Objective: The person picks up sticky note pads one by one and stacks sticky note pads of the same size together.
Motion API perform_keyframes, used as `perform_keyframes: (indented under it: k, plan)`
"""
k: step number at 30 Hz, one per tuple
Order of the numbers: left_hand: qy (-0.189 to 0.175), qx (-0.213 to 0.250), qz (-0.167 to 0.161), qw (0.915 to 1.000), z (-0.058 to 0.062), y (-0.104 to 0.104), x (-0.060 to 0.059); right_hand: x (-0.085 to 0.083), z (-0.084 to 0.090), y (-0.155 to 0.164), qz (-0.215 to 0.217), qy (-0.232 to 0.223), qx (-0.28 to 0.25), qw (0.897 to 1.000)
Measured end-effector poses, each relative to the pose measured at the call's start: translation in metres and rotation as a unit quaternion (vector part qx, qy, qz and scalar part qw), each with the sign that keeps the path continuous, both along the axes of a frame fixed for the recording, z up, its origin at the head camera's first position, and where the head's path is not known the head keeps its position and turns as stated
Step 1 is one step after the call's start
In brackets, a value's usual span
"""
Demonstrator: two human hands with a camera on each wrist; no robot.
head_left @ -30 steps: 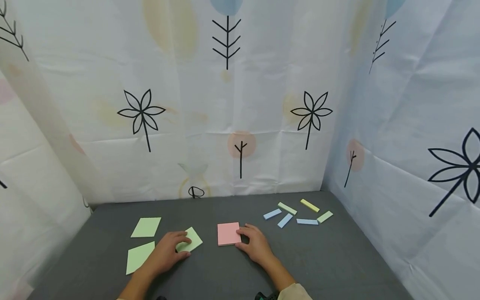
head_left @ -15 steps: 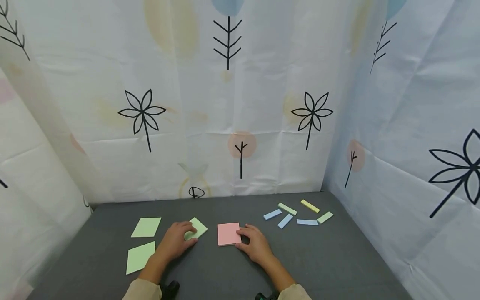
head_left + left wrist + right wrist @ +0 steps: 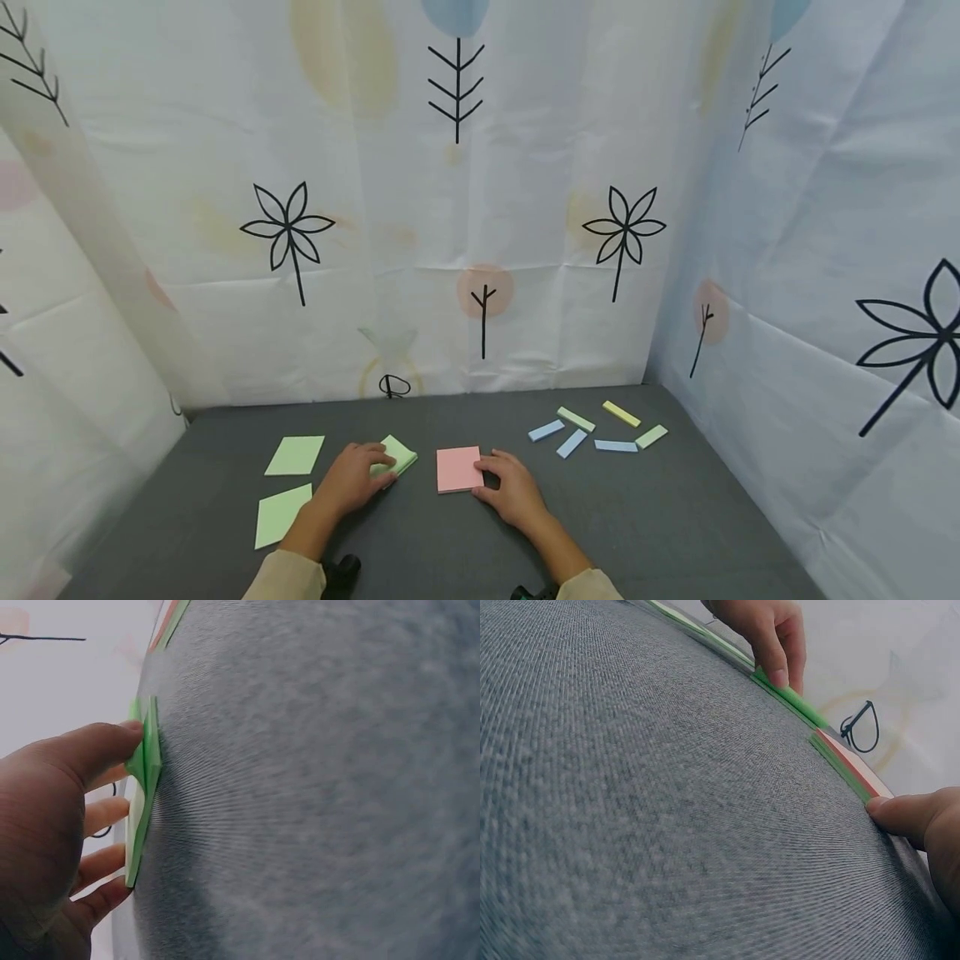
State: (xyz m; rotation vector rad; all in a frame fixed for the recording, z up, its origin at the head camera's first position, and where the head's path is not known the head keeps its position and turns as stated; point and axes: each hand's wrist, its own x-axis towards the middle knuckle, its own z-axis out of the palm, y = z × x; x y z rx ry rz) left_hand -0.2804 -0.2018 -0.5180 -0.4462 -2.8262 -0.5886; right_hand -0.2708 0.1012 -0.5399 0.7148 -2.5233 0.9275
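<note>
**Two hands, two pads of sticky notes on a grey tabletop**

Printed white curtains (image 3: 480, 208) close in the space on three sides, with black flower and twig drawings and pale blotches of colour. Below them runs the grey fabric tabletop (image 3: 675, 517), its weave plain in both wrist views.

From the tabletop's middle, two loose green notes (image 3: 292, 455) lie at about nine o'clock, and a scatter of small blue, green and yellow strips (image 3: 596, 429) sits at about two o'clock, well apart from the hands.

The left hand (image 3: 351, 483) pinches the green pad (image 3: 399, 455), thumb on the near edge and fingers spread over its top; the near corner looks lifted off the cloth (the left wrist view shows it best). Just beside it, at three o'clock, lies the pink pad (image 3: 457, 468), flat. The right hand (image 3: 512, 488) rests its relaxed fingertips against that pad's right edge, holding nothing.

My guess at the risks: the top green sheets could fan or peel away if the thumb slips, and the pink pad may skate across the cloth if pushed sideways without weight on it.
</note>
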Motion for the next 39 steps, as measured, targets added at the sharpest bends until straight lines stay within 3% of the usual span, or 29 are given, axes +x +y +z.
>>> perform_keyframes:
  k: [4,10,16,21,25,30,39]
  plan:
    - [-0.023,0.000,0.000,0.9997,0.000,-0.001,-0.002,0.001,0.000,-0.001,-0.003,-0.011,-0.001,1.000]
    - [-0.029,0.015,-0.006,0.9995,-0.002,-0.005,-0.003,-0.001,0.001,-0.001,-0.015,-0.058,0.003,0.998]
    - [-0.036,0.034,-0.027,0.9984,-0.001,-0.010,-0.005,-0.001,0.001,-0.001,-0.015,-0.053,0.006,0.998]
    - [-0.021,0.038,-0.019,0.9989,-0.001,-0.012,-0.005,-0.001,0.002,-0.002,-0.013,-0.055,0.007,0.998]
    - [-0.011,-0.007,0.033,0.9994,0.002,-0.014,-0.001,0.000,0.002,-0.003,-0.013,-0.054,0.005,0.998]
    - [-0.038,-0.047,0.120,0.9909,0.005,-0.016,0.005,0.000,0.003,-0.001,-0.009,-0.052,0.003,0.999]
    - [-0.028,0.004,0.157,0.9871,0.000,-0.012,0.010,-0.001,0.003,-0.002,-0.015,-0.067,0.004,0.998]
